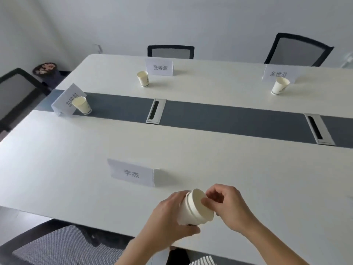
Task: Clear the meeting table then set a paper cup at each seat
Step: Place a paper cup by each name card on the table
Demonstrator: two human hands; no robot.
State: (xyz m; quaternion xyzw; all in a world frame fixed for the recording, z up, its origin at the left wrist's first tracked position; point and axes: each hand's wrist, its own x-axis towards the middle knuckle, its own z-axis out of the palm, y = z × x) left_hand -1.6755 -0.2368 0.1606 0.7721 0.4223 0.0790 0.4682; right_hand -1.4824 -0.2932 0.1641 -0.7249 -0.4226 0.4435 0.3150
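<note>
Nested paper cups [193, 208], tapered, both hands gripping

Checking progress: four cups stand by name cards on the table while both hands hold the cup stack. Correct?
No: the head view shows three cups by name cards on the table, not four. The left hand and right hand hold the cup stack.

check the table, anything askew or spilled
Nothing spilled or damaged. The far cup, right cup and left-end cup stand upright by their name cards. The left-end cup hides part of the left-end name card. The near name card has none yet; left hand and right hand hold the cup stack.
</note>
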